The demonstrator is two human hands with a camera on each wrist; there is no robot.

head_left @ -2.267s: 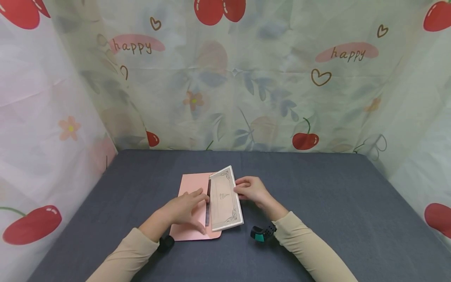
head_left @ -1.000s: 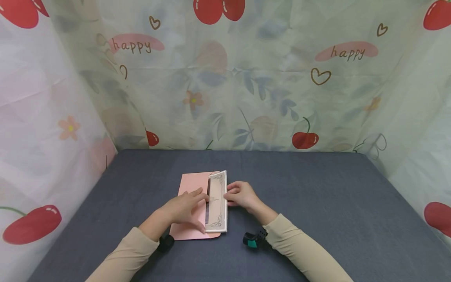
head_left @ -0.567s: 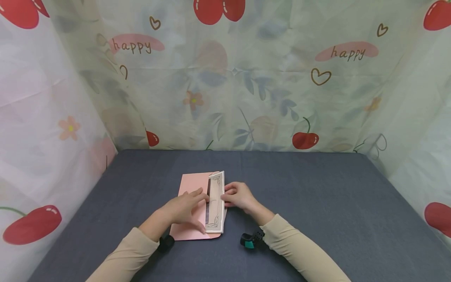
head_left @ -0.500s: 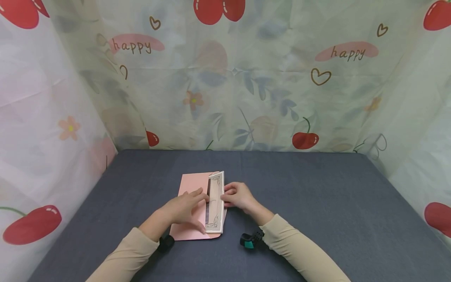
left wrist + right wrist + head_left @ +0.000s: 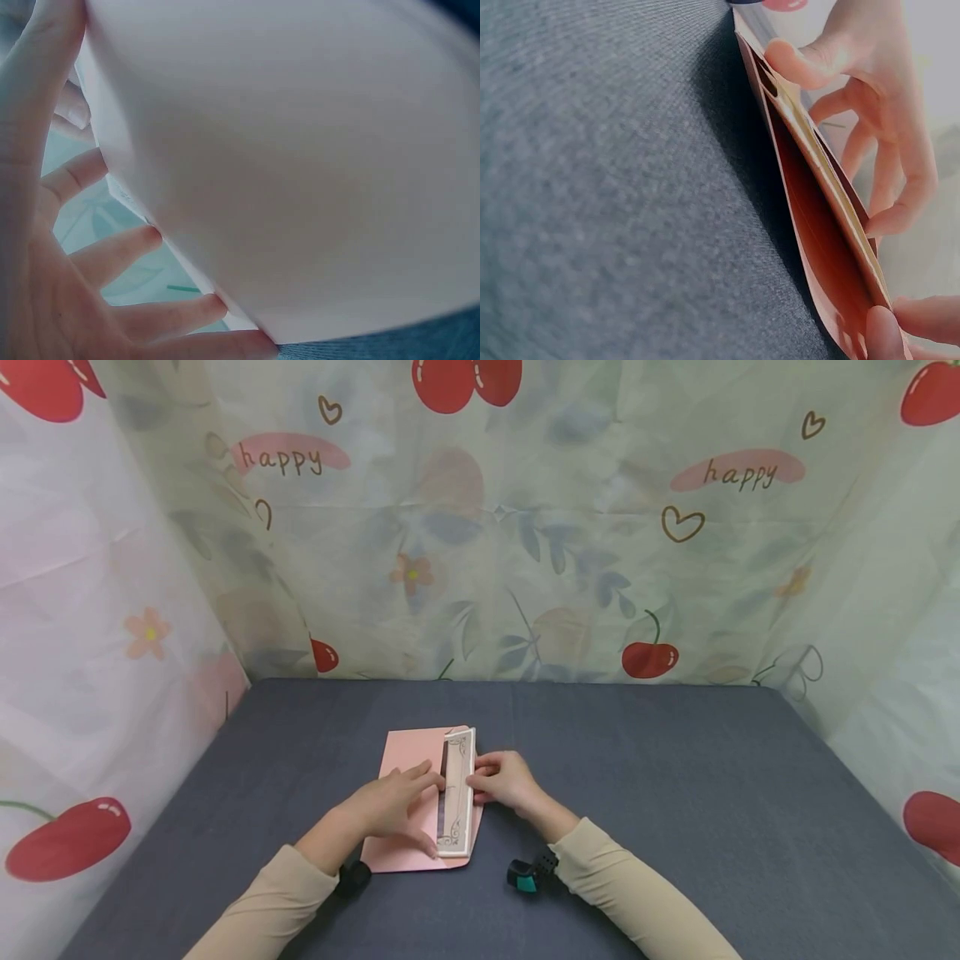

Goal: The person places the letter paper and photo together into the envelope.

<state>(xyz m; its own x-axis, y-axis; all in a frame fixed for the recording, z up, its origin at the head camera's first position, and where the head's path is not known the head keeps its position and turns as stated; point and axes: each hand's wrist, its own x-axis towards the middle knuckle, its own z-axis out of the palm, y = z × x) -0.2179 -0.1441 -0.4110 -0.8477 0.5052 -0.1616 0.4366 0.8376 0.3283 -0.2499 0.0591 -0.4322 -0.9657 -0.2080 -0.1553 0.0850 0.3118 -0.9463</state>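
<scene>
card (image 5: 458, 793): cream, dark scrollwork corners, pale border, mostly inside pink envelope (image 5: 408, 793) on grey counter (image 5: 675, 793) | right hand (image 5: 504, 779): grip pinches the card's outer long edge, fingers curled | left hand (image 5: 390, 806): flat, fingers straight, pressing envelope just left of card

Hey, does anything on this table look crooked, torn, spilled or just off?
Nothing stands out. The pink envelope lies flat on the grey table, with the white card partly inside its open side. The left hand presses the envelope down and the right hand pinches the card's edge. No tears or spills show.
</scene>
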